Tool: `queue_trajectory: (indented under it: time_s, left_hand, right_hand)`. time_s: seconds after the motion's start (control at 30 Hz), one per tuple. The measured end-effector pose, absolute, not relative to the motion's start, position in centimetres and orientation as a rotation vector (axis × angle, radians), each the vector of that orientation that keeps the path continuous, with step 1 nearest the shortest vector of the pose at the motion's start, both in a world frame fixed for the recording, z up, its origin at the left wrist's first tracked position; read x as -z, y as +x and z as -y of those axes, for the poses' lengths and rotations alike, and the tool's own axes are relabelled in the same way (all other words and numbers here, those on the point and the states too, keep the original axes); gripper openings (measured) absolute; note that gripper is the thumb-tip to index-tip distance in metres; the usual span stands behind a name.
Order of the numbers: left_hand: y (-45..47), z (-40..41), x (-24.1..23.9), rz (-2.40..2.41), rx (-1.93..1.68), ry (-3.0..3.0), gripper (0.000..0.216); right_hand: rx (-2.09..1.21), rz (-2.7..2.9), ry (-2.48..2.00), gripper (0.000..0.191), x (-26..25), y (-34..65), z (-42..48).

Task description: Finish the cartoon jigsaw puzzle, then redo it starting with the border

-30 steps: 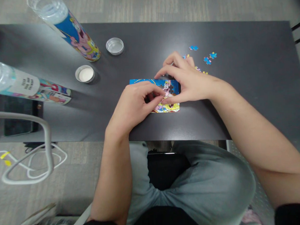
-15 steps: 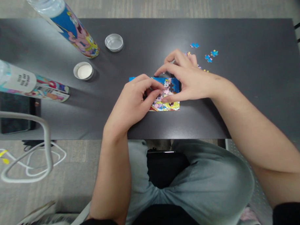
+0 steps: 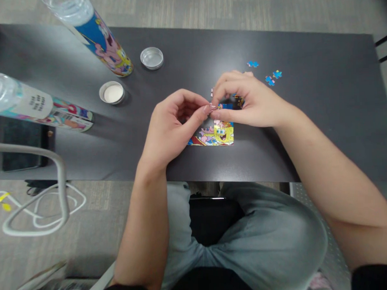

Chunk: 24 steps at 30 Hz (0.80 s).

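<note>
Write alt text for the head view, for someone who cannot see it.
The left hand and right hand meet, fingertips pinched, above a partly built cartoon jigsaw puzzle on a dark grey table; anything pinched is too small to tell. Loose blue puzzle pieces lie beyond the right hand; two cartoon-printed tubes and two round lids sit at left.

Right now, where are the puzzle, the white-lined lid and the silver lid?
puzzle (image 3: 221,134): head view, on its yellow character.
white-lined lid (image 3: 112,93): head view, centre of its white inside.
silver lid (image 3: 151,58): head view, centre of its inside.
</note>
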<state>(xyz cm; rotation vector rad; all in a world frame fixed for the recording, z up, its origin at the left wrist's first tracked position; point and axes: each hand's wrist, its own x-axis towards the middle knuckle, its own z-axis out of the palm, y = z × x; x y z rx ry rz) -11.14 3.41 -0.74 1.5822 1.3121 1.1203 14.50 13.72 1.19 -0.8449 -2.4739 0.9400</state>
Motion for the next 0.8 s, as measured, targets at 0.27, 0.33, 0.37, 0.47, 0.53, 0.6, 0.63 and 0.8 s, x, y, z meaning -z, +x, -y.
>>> queue_trajectory:
  time_s: [0.27,0.33,0.37,0.47,0.53,0.6,0.63,0.8]
  left_hand:
    - [-11.1,-3.2,0.5,-1.314,-1.166,1.481,0.072]
    - [-11.4,-3.2,0.4,-1.289,-1.139,1.497,0.073]
    - [-11.7,-3.2,0.4,-1.281,-1.126,1.521,0.072]
    - [-12.5,-3.3,0.5,-1.318,-1.171,1.629,0.066]
    - [-13.0,-3.5,0.6,-1.369,-1.229,1.694,0.06]
    - [-13.2,-3.6,0.6,-1.424,-1.207,1.735,0.053]
    - [-13.2,-3.5,0.5,-1.447,-1.169,1.75,0.048]
    - [-12.8,-3.2,0.2,-1.435,-1.038,1.847,0.017]
  right_hand:
    - [-1.105,2.283,-0.849,0.071,-0.1,14.1,-13.9]
    - [-1.11,2.265,-0.852,0.069,-0.1,14.2,-13.8]
    - [-1.099,2.275,-0.854,0.066,-0.3,14.3,-13.8]
    - [-1.017,2.378,-0.873,0.052,-1.0,14.6,-13.5]
    - [-0.958,2.473,-0.884,0.044,-1.4,14.9,-13.4]
    - [-0.929,2.546,-0.886,0.039,-1.6,15.0,-13.2]
    - [-0.929,2.571,-0.888,0.037,-1.7,15.0,-13.2]
    - [-0.927,2.61,-0.899,0.03,-1.4,14.8,-13.3]
